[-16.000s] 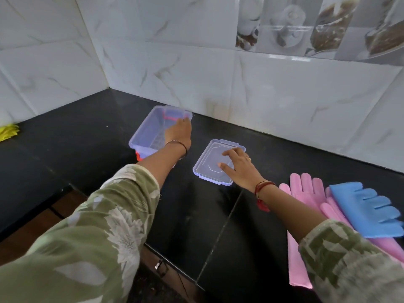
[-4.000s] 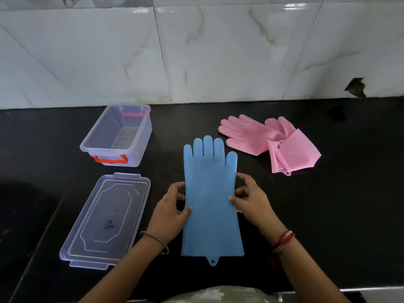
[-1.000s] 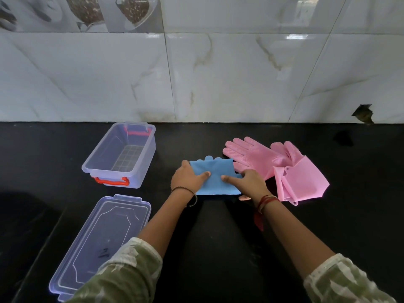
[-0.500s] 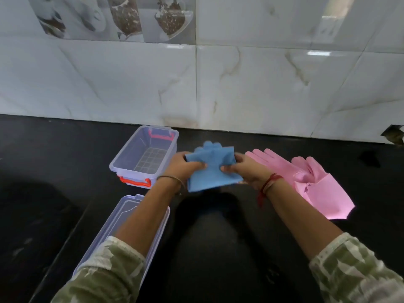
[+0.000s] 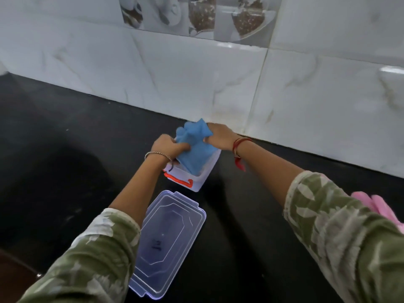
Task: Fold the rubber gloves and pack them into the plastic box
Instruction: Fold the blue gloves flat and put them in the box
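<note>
As both hands pinch it, left hand (image 5: 169, 146) and right hand (image 5: 219, 136) at either side, the folded blue glove (image 5: 193, 147) hangs directly over the open box (image 5: 202, 179), lower corner inside.

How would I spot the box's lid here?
Start at the black countertop below the tiled wall. The plastic box with the orange handle sits there; nearer the person lies the lid, flat, clear, alone, untouched by either hand.
</note>
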